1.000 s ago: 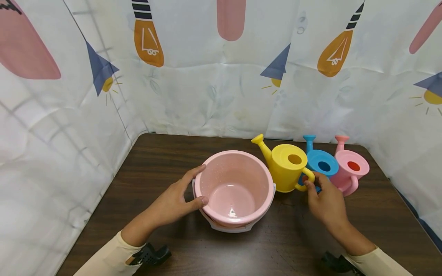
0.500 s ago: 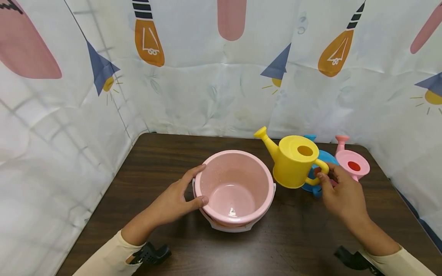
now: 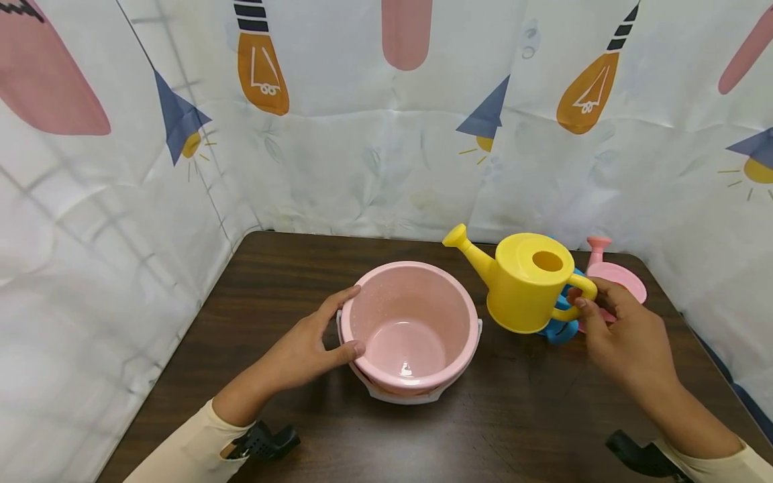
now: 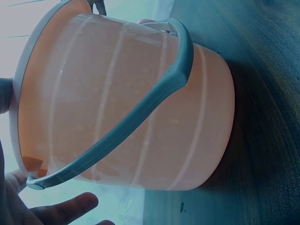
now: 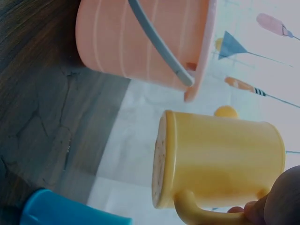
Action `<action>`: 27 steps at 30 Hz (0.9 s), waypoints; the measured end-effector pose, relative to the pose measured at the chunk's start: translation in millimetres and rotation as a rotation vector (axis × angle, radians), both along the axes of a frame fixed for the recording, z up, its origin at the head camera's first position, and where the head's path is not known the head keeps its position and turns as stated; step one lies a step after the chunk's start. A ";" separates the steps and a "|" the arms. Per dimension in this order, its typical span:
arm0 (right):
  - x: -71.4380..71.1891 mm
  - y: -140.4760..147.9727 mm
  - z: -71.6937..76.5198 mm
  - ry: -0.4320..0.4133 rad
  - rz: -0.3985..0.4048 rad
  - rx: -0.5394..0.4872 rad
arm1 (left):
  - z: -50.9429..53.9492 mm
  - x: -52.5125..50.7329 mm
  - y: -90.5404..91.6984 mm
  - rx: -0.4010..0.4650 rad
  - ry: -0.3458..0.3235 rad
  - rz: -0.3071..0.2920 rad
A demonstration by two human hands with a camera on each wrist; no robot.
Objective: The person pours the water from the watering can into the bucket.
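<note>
The right hand (image 3: 631, 332) grasps the yellow toy watering can (image 3: 522, 295), with thumb and fingers pinching its handle (image 3: 587, 285). The can is held clear of the tabletop (image 3: 290, 295); the right wrist view shows the edge of its base apart from the wood. Its spout (image 3: 477, 260) points away from the hand, toward the left of the head view. The can is to the right of the pink bucket (image 3: 392, 295), near it and not touching.

The left hand (image 3: 314, 345) is at the left side of the bucket. Thumb and index finger are spread along the rim and rest against it; the hand is not clenched. The left wrist view shows another finger extended, apart from the bucket wall. The bucket stands upright on the tabletop, mouth up, with its pale bail handle (image 4: 136, 119) folded down against the side.

The blue watering can (image 3: 560, 331) is behind the yellow can and largely hidden by it. The pink watering can (image 3: 628, 278) is beside the blue one, partly covered by the right hand.

Both forearms carry light sleeves (image 3: 181, 443) and black wrist devices (image 3: 266, 443). A white printed cloth (image 3: 338, 168) hangs behind the table.
</note>
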State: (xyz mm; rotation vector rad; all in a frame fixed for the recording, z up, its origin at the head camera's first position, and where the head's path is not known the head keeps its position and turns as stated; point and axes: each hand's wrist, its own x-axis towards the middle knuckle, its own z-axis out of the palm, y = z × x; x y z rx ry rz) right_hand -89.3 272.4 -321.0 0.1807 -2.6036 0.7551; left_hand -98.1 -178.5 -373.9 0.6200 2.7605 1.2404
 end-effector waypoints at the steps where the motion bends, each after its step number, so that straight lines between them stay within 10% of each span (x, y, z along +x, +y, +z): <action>1: 0.6 0.4 1.3 0.006 0.004 -0.001 | 0.0 -0.1 0.1 0.000 -0.001 0.000; 27: 11.9 -7.4 27.7 0.110 0.131 0.010 | -0.8 0.7 0.3 0.008 -0.014 0.013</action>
